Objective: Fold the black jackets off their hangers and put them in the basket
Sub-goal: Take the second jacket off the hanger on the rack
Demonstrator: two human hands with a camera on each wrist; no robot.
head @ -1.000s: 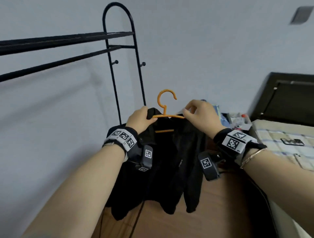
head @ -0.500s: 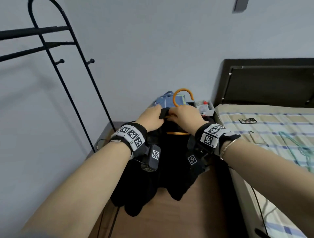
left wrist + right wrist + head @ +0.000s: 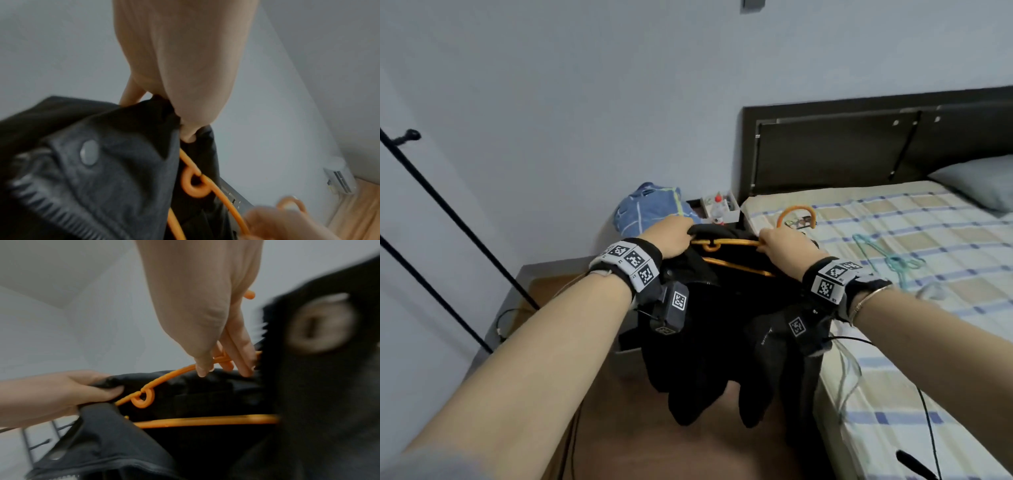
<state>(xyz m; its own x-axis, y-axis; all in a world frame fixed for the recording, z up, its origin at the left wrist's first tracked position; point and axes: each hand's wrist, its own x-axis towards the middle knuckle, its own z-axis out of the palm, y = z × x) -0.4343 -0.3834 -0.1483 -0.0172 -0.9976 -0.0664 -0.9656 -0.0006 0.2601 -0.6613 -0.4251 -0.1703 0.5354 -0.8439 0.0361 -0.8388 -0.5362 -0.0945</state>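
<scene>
A black jacket (image 3: 705, 342) hangs from an orange hanger (image 3: 726, 242) that I hold over the floor beside the bed. The hanger's hook (image 3: 798, 214) points away over the mattress edge. My left hand (image 3: 681, 236) grips the jacket's left shoulder, and the left wrist view shows its thumb pinching the black jacket's fabric (image 3: 144, 129) beside the orange hanger's loop (image 3: 193, 181). My right hand (image 3: 767, 241) holds the hanger by its neck; in the right wrist view its fingers (image 3: 236, 353) curl round the orange hanger (image 3: 148, 395) above the jacket (image 3: 205, 451). No basket is in view.
A bed (image 3: 928, 342) with a checked sheet fills the right side, with a teal hanger (image 3: 893, 260), a phone and a pillow (image 3: 983, 178) on it. A blue bag (image 3: 650, 209) and a white tray (image 3: 720, 205) sit by the wall. The black clothes rack (image 3: 448, 219) stands left.
My head and both hands have swung right, from the rack towards the bed. The hanger has tipped over with its hook towards the bed. The hands have moved apart since half a second ago.
</scene>
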